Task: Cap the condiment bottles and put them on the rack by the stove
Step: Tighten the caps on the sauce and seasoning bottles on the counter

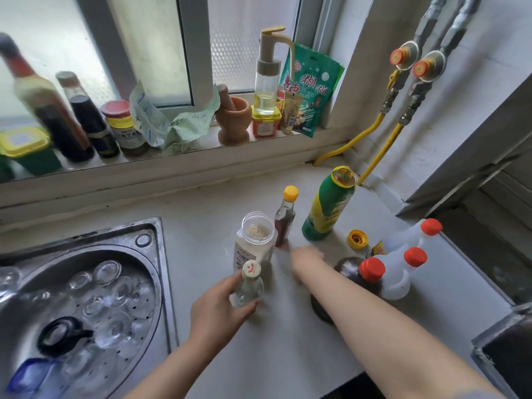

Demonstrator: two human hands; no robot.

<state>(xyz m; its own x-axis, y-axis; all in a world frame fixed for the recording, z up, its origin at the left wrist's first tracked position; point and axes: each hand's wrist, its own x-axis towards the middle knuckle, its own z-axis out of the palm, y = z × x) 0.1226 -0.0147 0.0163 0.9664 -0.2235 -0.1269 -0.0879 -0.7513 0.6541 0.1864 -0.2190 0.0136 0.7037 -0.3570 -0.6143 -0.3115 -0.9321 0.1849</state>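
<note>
A person stands at a pale kitchen counter [201,254] under a window, both bare arms reaching forward over a cluster of condiment bottles.

The left hand [218,306] is curled around a small clear bottle [247,289], fingers and thumb wrapped about its lower body. This bottle stands upright on the counter, near the person, and already wears a pale cap [251,269].

The right hand [306,259] reaches farther out, to the right of that bottle. It is blurred, so I cannot tell whether its fingers are straight or curled; it seems to hold nothing.

Just beyond the left hand stands an open jar [254,240] with no lid, pale grains showing inside. To its right is a slim dark bottle [285,223] with a yellow cap, upright. Farther right stands a tall green bottle [328,208], leaning slightly, its mouth uncapped.

The relation that matters: a loose yellow cap [357,240] lies on the counter to the right of the right hand and slightly farther away, just near-right of the green bottle's base, open side facing up. The right hand is plainly the nearer one; the left is occupied and well apart. The green bottle's long axis runs up and a little away from the person, so I judge the cap would go down onto its mouth from above.

Near right are three orange-capped bottles [400,272]. A steel sink [155,254] with glassware lies at left. No rack is in sight.
</note>
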